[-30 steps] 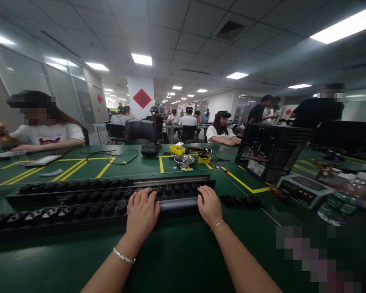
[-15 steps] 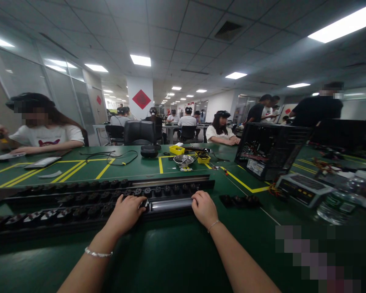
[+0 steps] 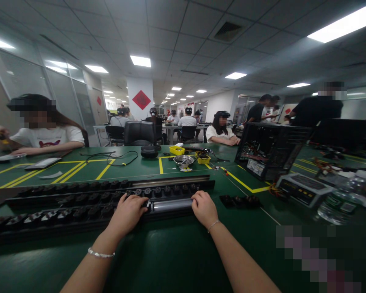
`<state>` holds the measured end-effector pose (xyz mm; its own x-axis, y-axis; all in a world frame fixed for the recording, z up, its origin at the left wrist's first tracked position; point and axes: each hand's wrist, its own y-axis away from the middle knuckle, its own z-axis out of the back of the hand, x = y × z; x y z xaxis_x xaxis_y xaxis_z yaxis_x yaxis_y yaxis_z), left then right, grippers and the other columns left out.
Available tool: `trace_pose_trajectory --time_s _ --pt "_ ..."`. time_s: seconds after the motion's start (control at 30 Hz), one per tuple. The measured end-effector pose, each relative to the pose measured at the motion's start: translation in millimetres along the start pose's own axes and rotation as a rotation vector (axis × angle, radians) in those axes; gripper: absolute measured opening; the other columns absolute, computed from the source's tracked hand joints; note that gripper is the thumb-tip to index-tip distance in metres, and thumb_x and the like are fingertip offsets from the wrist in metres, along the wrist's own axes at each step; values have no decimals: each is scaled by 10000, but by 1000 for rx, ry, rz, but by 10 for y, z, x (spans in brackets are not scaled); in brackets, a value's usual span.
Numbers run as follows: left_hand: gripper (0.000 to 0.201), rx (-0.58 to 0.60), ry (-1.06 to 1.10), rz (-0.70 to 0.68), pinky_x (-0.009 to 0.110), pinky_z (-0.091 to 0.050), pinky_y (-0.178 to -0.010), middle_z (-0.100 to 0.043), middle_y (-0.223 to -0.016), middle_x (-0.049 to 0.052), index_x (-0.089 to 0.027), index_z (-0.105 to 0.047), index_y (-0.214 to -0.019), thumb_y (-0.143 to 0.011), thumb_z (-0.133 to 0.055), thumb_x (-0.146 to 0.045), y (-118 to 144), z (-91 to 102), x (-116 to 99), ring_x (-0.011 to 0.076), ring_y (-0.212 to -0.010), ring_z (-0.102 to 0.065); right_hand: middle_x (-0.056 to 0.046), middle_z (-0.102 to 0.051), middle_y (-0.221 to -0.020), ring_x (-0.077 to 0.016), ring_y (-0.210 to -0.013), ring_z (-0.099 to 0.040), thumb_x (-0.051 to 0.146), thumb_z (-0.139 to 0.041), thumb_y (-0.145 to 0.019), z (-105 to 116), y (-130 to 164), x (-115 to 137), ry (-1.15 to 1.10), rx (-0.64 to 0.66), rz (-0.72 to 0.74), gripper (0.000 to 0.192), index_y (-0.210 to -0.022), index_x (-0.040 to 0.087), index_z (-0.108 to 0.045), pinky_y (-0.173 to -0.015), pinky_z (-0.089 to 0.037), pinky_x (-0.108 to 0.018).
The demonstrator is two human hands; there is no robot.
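Left hand: the left hand (image 3: 128,213) lies palm down on the nearest long black plastic tray of dark round parts (image 3: 79,215), fingers curled over its upper edge; whether it pinches a part cannot be told.
Right hand: the right hand (image 3: 204,208) rests at the right end of the same tray, fingers bent over the end; nothing visibly clasped.
Bare section: a shiny grey empty stretch of tray channel (image 3: 171,204) lies between the two hands.
Tray position: on the green table mat (image 3: 171,256), directly before the person, running leftward.
Farther trays: two more long black trays (image 3: 110,188) lie just behind it, parallel.
Loose parts: a short row of black round parts (image 3: 239,200) sits near the right hand, apart from it.
Right side: an open black computer case (image 3: 271,150) and a grey keypad device (image 3: 301,189).
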<state>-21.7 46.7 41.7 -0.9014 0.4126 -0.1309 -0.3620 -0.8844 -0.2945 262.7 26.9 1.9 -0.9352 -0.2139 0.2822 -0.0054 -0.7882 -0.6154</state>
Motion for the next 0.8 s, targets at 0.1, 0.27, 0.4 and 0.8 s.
trace_pose_trajectory --time_s 0.1,0.27,0.4,0.8 --pt "333 6 7 -8 473 -229 -1041 -660 -1068 41 -248 -587 -1103 -787 -486 -278 -3 -7 -23 198 -1082 -526 -53 -610 -892 -182 -878 -514 140 -442 -767 6 -4 3 1 4 -5 223 -785 212 -652 -798 -416 -290" --pt "316 -20 10 -9 457 -237 -1041 -664 -1061 38 -249 -594 -1086 -790 -486 -280 -3 -13 -84 188 -1075 -531 -53 -608 -893 -181 -883 -512 140 -442 -771 14 -3 6 -2 13 -11 220 -787 205 -651 -795 -415 -287" --pt "319 -31 7 -20 458 -232 -1045 -672 -1031 44 -239 -592 -1091 -798 -476 -293 -4 -34 -116 188 -1054 -542 -51 -608 -891 -178 -875 -515 145 -443 -775 10 0 7 2 8 -10 218 -786 210 -651 -783 -417 -284" --pt "344 -59 -22 -41 430 -276 -1035 -693 -989 60 -233 -578 -1115 -829 -410 -322 4 -95 -233 183 -957 -608 -51 -610 -885 -175 -866 -520 138 -440 -768 14 -3 15 9 -6 -4 224 -785 212 -650 -780 -423 -283"
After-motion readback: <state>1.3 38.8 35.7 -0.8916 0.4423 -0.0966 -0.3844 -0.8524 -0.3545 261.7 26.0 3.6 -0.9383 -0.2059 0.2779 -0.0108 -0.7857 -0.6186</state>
